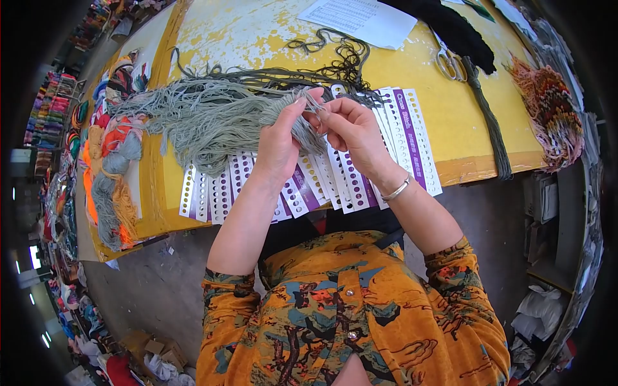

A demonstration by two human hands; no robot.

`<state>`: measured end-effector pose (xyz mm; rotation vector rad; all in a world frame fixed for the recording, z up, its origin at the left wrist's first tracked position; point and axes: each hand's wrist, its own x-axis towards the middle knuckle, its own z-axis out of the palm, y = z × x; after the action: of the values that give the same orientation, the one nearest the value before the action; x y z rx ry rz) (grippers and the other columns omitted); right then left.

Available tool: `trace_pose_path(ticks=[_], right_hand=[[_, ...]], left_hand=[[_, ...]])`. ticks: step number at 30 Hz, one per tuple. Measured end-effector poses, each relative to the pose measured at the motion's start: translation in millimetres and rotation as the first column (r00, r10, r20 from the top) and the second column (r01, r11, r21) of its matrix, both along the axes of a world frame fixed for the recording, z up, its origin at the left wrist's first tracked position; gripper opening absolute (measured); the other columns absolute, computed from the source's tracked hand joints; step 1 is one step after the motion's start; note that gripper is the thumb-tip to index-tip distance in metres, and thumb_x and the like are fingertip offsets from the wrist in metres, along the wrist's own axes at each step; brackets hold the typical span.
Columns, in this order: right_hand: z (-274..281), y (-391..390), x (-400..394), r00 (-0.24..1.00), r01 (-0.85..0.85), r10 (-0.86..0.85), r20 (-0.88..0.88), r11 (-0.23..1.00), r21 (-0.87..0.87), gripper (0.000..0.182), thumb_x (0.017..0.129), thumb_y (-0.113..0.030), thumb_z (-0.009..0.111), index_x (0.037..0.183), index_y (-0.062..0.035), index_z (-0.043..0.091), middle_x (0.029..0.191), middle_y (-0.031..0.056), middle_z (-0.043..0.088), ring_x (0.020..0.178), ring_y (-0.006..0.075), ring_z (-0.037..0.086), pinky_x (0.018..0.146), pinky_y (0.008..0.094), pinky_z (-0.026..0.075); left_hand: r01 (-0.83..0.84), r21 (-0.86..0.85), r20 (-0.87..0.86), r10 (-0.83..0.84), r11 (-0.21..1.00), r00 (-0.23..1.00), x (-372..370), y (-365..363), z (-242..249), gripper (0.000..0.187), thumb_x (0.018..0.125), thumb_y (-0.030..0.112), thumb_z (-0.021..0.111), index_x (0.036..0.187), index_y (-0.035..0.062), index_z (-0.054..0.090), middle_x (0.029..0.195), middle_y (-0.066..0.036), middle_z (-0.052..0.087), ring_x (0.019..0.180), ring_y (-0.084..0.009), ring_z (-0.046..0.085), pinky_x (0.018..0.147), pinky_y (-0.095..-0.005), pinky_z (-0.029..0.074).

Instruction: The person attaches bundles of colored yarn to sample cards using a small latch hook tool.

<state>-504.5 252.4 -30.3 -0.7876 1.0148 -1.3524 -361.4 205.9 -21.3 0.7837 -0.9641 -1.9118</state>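
Observation:
Both hands are raised over the front of a yellow table, close together. My left hand [283, 138] is closed around a bunch of grey-green embroidery thread [206, 122], whose long strands spread leftward over the table. Strands run up between the hands, where the fingers of my right hand [351, 125] pinch them. Beneath lie several white punched thread cards [412, 141] with purple printed strips, fanned along the table edge and partly hidden by the thread and hands. Darker thread [341, 71] lies loosely looped behind the grey-green bunch.
On the yellow table [251, 32], multicoloured skeins [116, 174] hang over the left edge. Scissors [449, 64], a dark green hank [486, 116] and a printed sheet [360, 19] lie toward the back and right. A pink and brown bundle [553, 116] sits at the far right.

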Motion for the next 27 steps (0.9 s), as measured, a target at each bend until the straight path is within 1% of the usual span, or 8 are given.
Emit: trace_pose_path(ticks=[7, 13, 16, 18, 22, 24, 25, 27], right_hand=[[-3.6, -1.9, 0.0, 0.994, -0.028, 0.023, -0.111, 0.999, -0.044, 0.011, 0.088, -0.015, 0.069, 0.089, -0.0056, 0.063, 0.073, -0.0033, 0.061, 0.055, 0.0002, 0.042, 0.048, 0.0166, 0.029], [2.9, -5.0, -5.2, 0.987, -0.043, 0.03, -0.156, 0.996, -0.077, 0.01, 0.089, -0.014, 0.068, 0.086, -0.0049, 0.066, 0.077, -0.0033, 0.062, 0.062, 0.0017, 0.047, 0.055, 0.0172, 0.035], [4.9, -16.5, -15.2, 0.899, -0.001, -0.076, -0.431, 0.984, -0.176, 0.013, 0.09, -0.014, 0.066, 0.095, -0.002, 0.067, 0.088, 0.0011, 0.066, 0.082, 0.0077, 0.056, 0.077, 0.0237, 0.045], [15.7, -27.5, -26.7, 0.929, 0.006, -0.092, -0.358, 0.972, -0.234, 0.012, 0.09, -0.011, 0.065, 0.097, -0.0021, 0.066, 0.096, 0.0036, 0.068, 0.084, 0.0102, 0.059, 0.08, 0.0242, 0.046], [60.6, -41.8, -60.8, 0.984, 0.035, 0.025, 0.174, 0.944, -0.329, 0.016, 0.093, -0.02, 0.056, 0.091, -0.0069, 0.065, 0.11, 0.0081, 0.067, 0.108, 0.0128, 0.055, 0.095, 0.0287, 0.039], [62.7, -65.8, -104.2, 0.882, -0.017, 0.214, 0.42, 0.904, -0.426, 0.023, 0.094, -0.019, 0.051, 0.1, -0.0023, 0.066, 0.125, 0.0148, 0.061, 0.121, 0.0249, 0.052, 0.106, 0.0434, 0.036], [84.4, -60.8, -115.9, 0.791, -0.066, 0.324, 0.519, 0.889, -0.454, 0.025, 0.095, -0.014, 0.048, 0.1, 0.0027, 0.066, 0.122, 0.0179, 0.061, 0.121, 0.0262, 0.052, 0.107, 0.0448, 0.037], [111.4, -57.2, -138.4, 0.715, 0.181, 0.117, 0.689, 0.921, -0.345, 0.015, 0.092, -0.012, 0.057, 0.098, 0.0004, 0.064, 0.1, 0.0148, 0.068, 0.099, 0.0233, 0.062, 0.095, 0.0389, 0.044]], left_hand=[[-0.014, 0.007, 0.01, 0.014, 1.0, 1.0, -3.2, 0.4, 3.0, 0.04, 0.094, 0.028, 0.054, 0.122, 0.0001, 0.061, 0.114, -0.007, 0.064, 0.101, -0.0129, 0.057, 0.088, -0.0287, 0.045], [0.067, 0.023, -0.02, -0.066, 0.998, 0.998, 6.2, -9.2, -1.3, 0.039, 0.094, 0.028, 0.056, 0.121, -0.0001, 0.062, 0.097, -0.002, 0.062, 0.081, -0.0106, 0.054, 0.078, -0.0269, 0.044], [0.153, 0.038, -0.088, -0.149, 0.988, 0.985, 25.3, -22.3, 0.8, 0.031, 0.092, 0.024, 0.06, 0.112, 0.0004, 0.065, 0.088, -0.001, 0.058, 0.069, -0.0101, 0.05, 0.069, -0.0265, 0.043], [0.336, -0.074, -0.147, -0.344, 0.939, 0.927, 54.5, -42.9, 2.2, 0.02, 0.092, 0.018, 0.062, 0.101, 0.0007, 0.064, 0.08, -0.001, 0.056, 0.064, -0.009, 0.05, 0.064, -0.0269, 0.043], [0.074, 0.061, -0.559, -0.028, 0.995, 0.829, 130.8, -70.7, 44.0, 0.01, 0.095, 0.01, 0.053, 0.097, 0.0008, 0.055, 0.067, 0.002, 0.044, 0.055, -0.0051, 0.043, 0.054, -0.0217, 0.041], [0.04, -0.029, -0.622, -0.049, 0.999, 0.782, 196.4, -94.2, 67.0, 0.01, 0.097, 0.008, 0.047, 0.095, 0.0001, 0.054, 0.066, 0.002, 0.042, 0.051, -0.0043, 0.04, 0.047, -0.0182, 0.035], [-0.028, -0.031, -0.613, 0.003, 0.999, 0.79, 227.9, -103.0, 78.0, 0.012, 0.097, 0.008, 0.045, 0.095, -0.0003, 0.053, 0.064, 0.002, 0.042, 0.048, -0.0044, 0.039, 0.045, -0.0183, 0.033], [-0.174, -0.027, -0.58, 0.126, 0.984, 0.805, 301.9, -121.6, 93.7, 0.014, 0.098, 0.008, 0.042, 0.093, -0.0001, 0.053, 0.059, 0.002, 0.039, 0.044, -0.0047, 0.035, 0.042, -0.0188, 0.029]])
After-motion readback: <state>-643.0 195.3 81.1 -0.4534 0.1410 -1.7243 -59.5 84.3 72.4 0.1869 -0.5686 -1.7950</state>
